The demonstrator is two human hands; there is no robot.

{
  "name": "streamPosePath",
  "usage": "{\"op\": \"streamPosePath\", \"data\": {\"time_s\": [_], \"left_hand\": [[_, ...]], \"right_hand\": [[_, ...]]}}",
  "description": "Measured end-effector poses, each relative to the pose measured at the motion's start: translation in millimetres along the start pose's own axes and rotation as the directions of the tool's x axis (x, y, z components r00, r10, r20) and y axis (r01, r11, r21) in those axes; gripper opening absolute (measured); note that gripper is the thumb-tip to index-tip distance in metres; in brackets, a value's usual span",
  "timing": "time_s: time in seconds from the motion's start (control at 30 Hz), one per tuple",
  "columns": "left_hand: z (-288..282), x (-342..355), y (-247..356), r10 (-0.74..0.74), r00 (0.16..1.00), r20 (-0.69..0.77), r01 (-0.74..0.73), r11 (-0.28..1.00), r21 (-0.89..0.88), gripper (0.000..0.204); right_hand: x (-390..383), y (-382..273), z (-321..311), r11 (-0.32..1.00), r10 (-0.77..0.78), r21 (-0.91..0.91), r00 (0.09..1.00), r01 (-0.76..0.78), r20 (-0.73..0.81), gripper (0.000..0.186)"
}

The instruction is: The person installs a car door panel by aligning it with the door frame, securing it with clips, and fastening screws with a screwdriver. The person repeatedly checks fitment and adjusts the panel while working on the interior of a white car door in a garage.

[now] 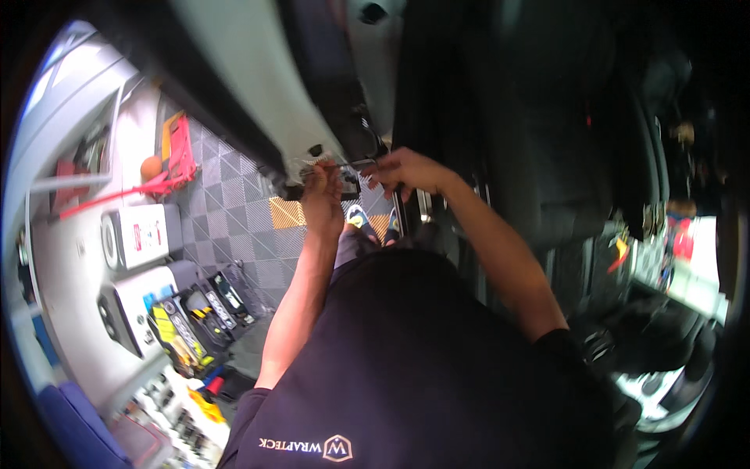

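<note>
Fabric [82, 426], navy and boxy, fills the lower-left corner of my feed. Beside it, two white-fronted units [137, 234] stand along the wall, probably to leave the floor clear for walking; the farther one bears a red-and-white label too small for me to read. A red long-handled frame [181, 152] lies beyond, perhaps parked there out of the way. Nearer, black-and-yellow tool cases [195, 313] carry bold pale lettering along their sides. On the wearer's black T-shirt [422, 336] I see a pale hexagonal emblem with a line of capitals, upside down to me. The left hand [320, 187] has its thumb and fingers drawn together at the lower end of a white panel [258, 86]; I can't tell whether it grips anything. A thin dark strip [353, 165] runs between the hands, which face each other, presumably so both reach one small spot. The right hand [405, 172] is half curled, fingertips at the strip's end, its hold unclear to me. Rightmost, a dark vehicle interior [539, 133] hides most detail.
</note>
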State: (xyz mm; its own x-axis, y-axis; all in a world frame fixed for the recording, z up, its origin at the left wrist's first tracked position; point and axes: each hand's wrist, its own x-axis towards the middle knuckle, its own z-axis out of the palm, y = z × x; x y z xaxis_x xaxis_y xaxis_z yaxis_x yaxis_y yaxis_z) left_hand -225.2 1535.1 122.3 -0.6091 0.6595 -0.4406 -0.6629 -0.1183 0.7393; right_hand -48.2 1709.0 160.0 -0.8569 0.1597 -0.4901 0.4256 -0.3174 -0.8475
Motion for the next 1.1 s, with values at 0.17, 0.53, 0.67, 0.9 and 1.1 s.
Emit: {"op": "streamPosePath", "data": {"time_s": [0.17,0.53,0.67,0.9,1.1], "left_hand": [[6.2,-9.4,0.4,0.004,0.999,-0.052,-0.008,0.997,-0.076,0.02],[15.8,-9.7,7.7,-0.011,0.99,-0.141,-0.026,0.966,-0.258,0.017],[13.5,-11.4,8.1,0.02,0.988,-0.15,-0.056,0.969,-0.24,0.012],[8.3,-8.3,7.7,-0.024,0.987,-0.16,-0.024,0.957,-0.289,0.015],[0.4,-6.2,8.5,-0.033,0.997,-0.069,0.003,0.921,-0.39,0.017]], "right_hand": [[20.6,6.6,13.1,0.969,-0.023,-0.247,0.987,-0.017,-0.158,0.026],[21.0,-8.1,47.0,0.578,-0.75,-0.755,0.567,0.31,-0.341,0.048],[0.7,-16.1,50.0,0.934,0.079,0.355,0.953,0.031,-0.292,0.042],[11.8,-21.3,64.2,0.971,-0.004,0.222,0.937,0.087,-0.35,0.03],[17.5,0.6,55.9,0.623,-0.695,-0.693,0.663,0.362,-0.278,0.031]]}}
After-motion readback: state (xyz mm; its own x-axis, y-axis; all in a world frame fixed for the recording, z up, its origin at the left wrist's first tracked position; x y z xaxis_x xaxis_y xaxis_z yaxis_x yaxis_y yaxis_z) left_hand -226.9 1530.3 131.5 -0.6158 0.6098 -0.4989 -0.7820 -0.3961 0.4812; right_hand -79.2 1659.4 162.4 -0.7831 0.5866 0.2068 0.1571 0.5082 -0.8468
